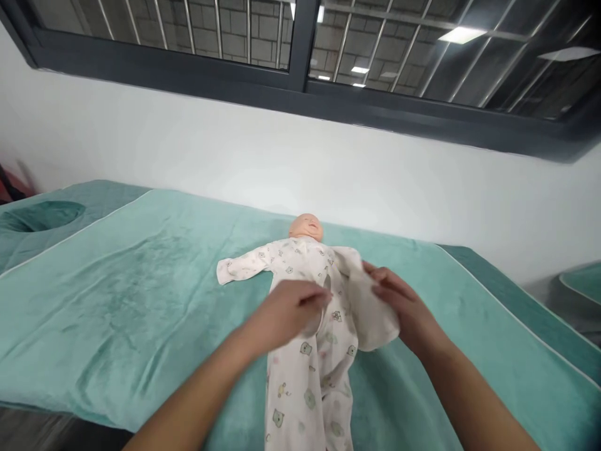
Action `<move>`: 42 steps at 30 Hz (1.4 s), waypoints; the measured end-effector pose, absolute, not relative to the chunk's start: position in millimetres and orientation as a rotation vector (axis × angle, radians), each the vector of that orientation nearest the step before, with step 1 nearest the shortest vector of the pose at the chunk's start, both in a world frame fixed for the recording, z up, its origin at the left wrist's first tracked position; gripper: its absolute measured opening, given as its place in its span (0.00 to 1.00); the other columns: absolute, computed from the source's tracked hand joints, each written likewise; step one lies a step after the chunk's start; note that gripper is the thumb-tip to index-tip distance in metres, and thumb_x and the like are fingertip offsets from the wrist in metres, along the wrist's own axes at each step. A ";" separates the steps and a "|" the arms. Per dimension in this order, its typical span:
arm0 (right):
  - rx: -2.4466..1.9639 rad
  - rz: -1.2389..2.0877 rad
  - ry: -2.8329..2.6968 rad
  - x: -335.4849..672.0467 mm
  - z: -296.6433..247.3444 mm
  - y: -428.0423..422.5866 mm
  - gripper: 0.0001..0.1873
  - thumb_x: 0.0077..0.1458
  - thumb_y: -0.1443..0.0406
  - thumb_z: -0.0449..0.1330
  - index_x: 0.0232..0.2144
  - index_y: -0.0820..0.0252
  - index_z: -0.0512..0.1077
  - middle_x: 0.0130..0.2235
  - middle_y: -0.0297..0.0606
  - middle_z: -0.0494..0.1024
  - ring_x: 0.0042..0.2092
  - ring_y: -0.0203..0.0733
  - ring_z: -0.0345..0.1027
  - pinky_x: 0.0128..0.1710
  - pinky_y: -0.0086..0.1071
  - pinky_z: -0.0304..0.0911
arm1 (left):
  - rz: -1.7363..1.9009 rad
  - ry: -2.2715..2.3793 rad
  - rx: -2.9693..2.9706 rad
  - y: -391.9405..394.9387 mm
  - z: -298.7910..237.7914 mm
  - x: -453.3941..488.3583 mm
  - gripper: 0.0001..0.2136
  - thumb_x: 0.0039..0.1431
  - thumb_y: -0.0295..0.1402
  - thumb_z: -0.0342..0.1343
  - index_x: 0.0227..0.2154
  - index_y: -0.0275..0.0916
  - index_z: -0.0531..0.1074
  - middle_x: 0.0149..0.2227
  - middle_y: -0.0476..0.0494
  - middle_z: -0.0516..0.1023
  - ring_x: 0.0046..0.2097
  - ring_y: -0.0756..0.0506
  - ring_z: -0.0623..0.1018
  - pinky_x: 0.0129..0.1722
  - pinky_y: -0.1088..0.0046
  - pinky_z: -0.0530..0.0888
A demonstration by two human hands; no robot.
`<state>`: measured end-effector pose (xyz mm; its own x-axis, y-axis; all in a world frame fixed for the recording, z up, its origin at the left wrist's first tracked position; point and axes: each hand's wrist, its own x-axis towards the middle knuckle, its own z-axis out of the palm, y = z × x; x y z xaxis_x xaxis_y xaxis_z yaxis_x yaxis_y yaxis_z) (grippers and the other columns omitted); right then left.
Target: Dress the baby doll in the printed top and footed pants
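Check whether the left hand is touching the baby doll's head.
Apart. The head-camera view shows the printed sleepsuit's chest plainly visible between the left hand and the baby doll's head.

Hands [291,313] at printed sleepsuit [300,369], doll [305,227]

We can read no texts, labels, brands, numbers or signs; on the baby garment [307,360] we make out only printed pictures, without legible lettering.
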<state>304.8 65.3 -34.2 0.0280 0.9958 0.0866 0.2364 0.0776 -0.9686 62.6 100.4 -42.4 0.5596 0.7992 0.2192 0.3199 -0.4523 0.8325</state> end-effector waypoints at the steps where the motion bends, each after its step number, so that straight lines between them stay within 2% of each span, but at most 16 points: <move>1: -1.321 1.059 -1.528 295.3 -29.4 66.3 0.14 0.54 0.52 0.61 0.30 0.54 0.69 0.55 0.41 0.73 0.51 0.52 0.69 0.45 0.40 0.67 | 0.889 0.925 1.922 113.2 -41.1 55.6 0.15 0.64 0.41 0.46 0.30 0.42 0.76 0.25 0.50 0.73 0.26 0.49 0.70 0.27 0.74 0.65; 2: -1.319 1.103 -1.656 287.1 -26.3 68.9 0.13 0.54 0.52 0.62 0.31 0.54 0.71 0.55 0.41 0.74 0.53 0.53 0.68 0.48 0.42 0.66 | 0.998 0.988 1.840 127.4 -40.3 49.9 0.14 0.63 0.42 0.48 0.34 0.42 0.77 0.26 0.50 0.74 0.27 0.49 0.71 0.27 0.74 0.66; 4: -1.368 1.057 -1.764 275.9 -25.9 79.9 0.15 0.57 0.51 0.59 0.33 0.55 0.74 0.49 0.42 0.77 0.49 0.50 0.70 0.47 0.42 0.66 | 1.127 1.128 1.748 157.3 -40.7 44.9 0.13 0.61 0.41 0.51 0.40 0.41 0.77 0.28 0.50 0.75 0.28 0.49 0.72 0.29 0.74 0.67; 7: -1.593 0.631 -1.629 268.0 -36.0 111.0 0.18 0.59 0.49 0.55 0.31 0.57 0.71 0.32 0.37 0.77 0.34 0.42 0.69 0.35 0.35 0.64 | 1.039 1.199 1.821 195.4 -45.4 54.5 0.15 0.59 0.41 0.52 0.42 0.39 0.76 0.29 0.48 0.77 0.30 0.48 0.74 0.33 0.73 0.68; 9: -1.756 0.386 -1.629 263.2 -44.0 135.3 0.18 0.58 0.49 0.55 0.28 0.56 0.67 0.28 0.35 0.74 0.30 0.40 0.64 0.30 0.33 0.59 | 0.959 1.226 1.961 211.9 -49.7 67.2 0.14 0.58 0.42 0.53 0.39 0.39 0.77 0.31 0.47 0.78 0.33 0.46 0.75 0.34 0.72 0.67; 11: -1.857 0.239 -1.701 257.4 -48.1 156.6 0.19 0.57 0.49 0.55 0.26 0.56 0.65 0.28 0.35 0.73 0.29 0.39 0.62 0.29 0.33 0.56 | 0.917 1.295 2.066 220.7 -54.3 78.9 0.11 0.57 0.40 0.54 0.33 0.39 0.76 0.31 0.46 0.78 0.33 0.46 0.74 0.33 0.71 0.66; 13: -1.911 0.172 -1.759 252.6 -46.8 172.7 0.18 0.56 0.51 0.55 0.23 0.56 0.63 0.27 0.35 0.71 0.27 0.38 0.60 0.27 0.32 0.53 | 0.953 1.352 2.050 223.4 -58.7 86.0 0.08 0.57 0.37 0.54 0.29 0.40 0.74 0.29 0.47 0.77 0.32 0.46 0.73 0.31 0.71 0.65; 17: -1.946 0.219 -1.828 250.3 -36.6 192.5 0.15 0.52 0.62 0.55 0.16 0.56 0.58 0.20 0.33 0.65 0.23 0.36 0.53 0.26 0.32 0.48 | 1.261 1.241 1.725 221.1 -62.6 87.9 0.07 0.57 0.37 0.56 0.31 0.39 0.73 0.28 0.49 0.75 0.30 0.49 0.72 0.31 0.74 0.66; 19: -1.803 0.370 -1.714 248.9 -35.6 198.2 0.13 0.51 0.64 0.54 0.17 0.57 0.61 0.20 0.32 0.65 0.24 0.36 0.55 0.26 0.31 0.50 | 1.310 1.094 1.489 219.7 -61.5 88.2 0.07 0.55 0.37 0.57 0.31 0.38 0.73 0.25 0.50 0.74 0.26 0.51 0.71 0.28 0.76 0.66; 21: -1.582 0.553 -1.507 244.2 -40.4 200.5 0.11 0.53 0.62 0.54 0.21 0.58 0.66 0.21 0.31 0.67 0.25 0.36 0.58 0.27 0.31 0.53 | 1.277 0.957 1.302 218.7 -60.5 90.3 0.08 0.54 0.37 0.59 0.32 0.37 0.73 0.23 0.51 0.72 0.23 0.52 0.69 0.24 0.77 0.65; 25: -1.415 0.668 -1.358 232.3 -58.1 195.7 0.11 0.53 0.58 0.58 0.28 0.59 0.73 0.26 0.31 0.73 0.30 0.37 0.64 0.31 0.30 0.58 | 1.216 0.855 1.213 217.3 -63.7 94.9 0.08 0.53 0.35 0.59 0.31 0.35 0.76 0.23 0.50 0.72 0.22 0.54 0.68 0.22 0.78 0.64; 31: -1.164 0.944 -1.223 233.1 -66.1 188.9 0.12 0.52 0.56 0.62 0.34 0.58 0.72 0.26 0.29 0.70 0.27 0.33 0.59 0.28 0.27 0.55 | 1.184 0.845 1.267 216.3 -69.9 93.1 0.11 0.53 0.35 0.59 0.36 0.35 0.80 0.24 0.51 0.70 0.23 0.55 0.66 0.24 0.78 0.64; 37: -1.269 0.847 -1.341 229.9 -64.8 190.0 0.12 0.51 0.59 0.63 0.36 0.58 0.70 0.31 0.31 0.73 0.32 0.35 0.64 0.34 0.30 0.61 | 1.204 0.743 1.166 217.0 -72.4 92.3 0.07 0.51 0.32 0.61 0.33 0.35 0.75 0.25 0.51 0.71 0.26 0.54 0.69 0.25 0.79 0.65; 42: -1.359 0.688 -1.471 226.6 -65.0 187.2 0.12 0.52 0.59 0.62 0.38 0.57 0.69 0.28 0.28 0.67 0.29 0.34 0.61 0.31 0.29 0.59 | 1.217 0.737 1.146 217.2 -72.7 91.3 0.07 0.52 0.33 0.62 0.29 0.35 0.72 0.24 0.50 0.72 0.25 0.54 0.69 0.25 0.78 0.66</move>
<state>226.6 187.2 -65.0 0.1058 0.9553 0.2760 0.4003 0.2131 -0.8912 91.3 217.2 -72.7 0.2395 0.9616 0.1338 -0.3270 -0.0499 0.9437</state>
